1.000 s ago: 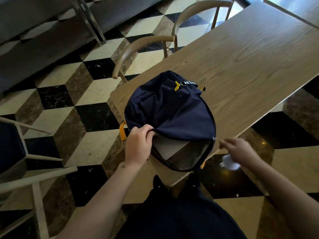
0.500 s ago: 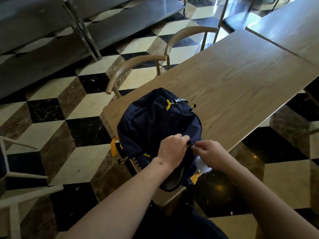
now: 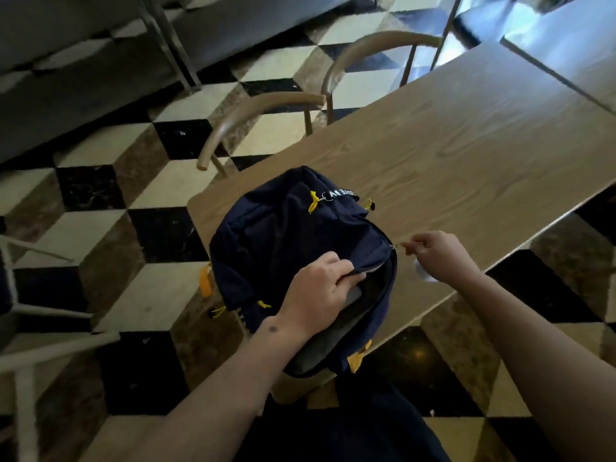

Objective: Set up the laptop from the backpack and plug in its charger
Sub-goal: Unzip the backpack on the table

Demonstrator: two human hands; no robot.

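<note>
On a wooden table [image 3: 466,155], the left hand [image 3: 316,295] grips the navy backpack [image 3: 293,248] flap to steady it while the right hand [image 3: 440,255] pinches what seems the zipper pull, exposing a grey laptop [image 3: 353,300] inside.

wooden table [image 3: 450,155] — navy backpack [image 3: 283,241] lying flat at near corner

Both hands [image 3: 318,291] on open backpack [image 3: 286,238]

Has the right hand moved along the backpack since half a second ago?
Yes. The right hand went from beside the left hand out toward the backpack's right edge.
</note>
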